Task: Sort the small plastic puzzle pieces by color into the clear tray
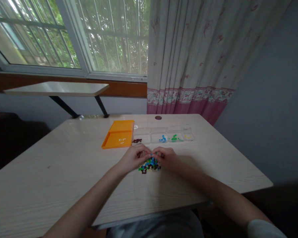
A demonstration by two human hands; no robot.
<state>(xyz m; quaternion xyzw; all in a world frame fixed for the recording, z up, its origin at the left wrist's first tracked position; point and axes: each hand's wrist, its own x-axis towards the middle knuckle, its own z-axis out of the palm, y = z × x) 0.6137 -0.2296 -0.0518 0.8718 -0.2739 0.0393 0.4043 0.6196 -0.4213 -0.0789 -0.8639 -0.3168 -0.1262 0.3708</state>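
A small heap of tiny coloured pieces (149, 165), green, blue, yellow and dark, lies on the pale wooden table (64, 178). My left hand (134, 157) and my right hand (167, 156) rest at the far edge of the heap, fingertips curled and nearly touching each other above it. Both hands pinch something too small to name. Behind them stands a clear compartment tray (164, 134) with dark, blue, green and yellow pieces sorted into separate cells.
An orange shallow box (119, 134) with a few white bits in it lies left of the clear tray. A cable hole (158, 117) sits near the table's far edge. A wall shelf (57, 88), window and curtain stand behind.
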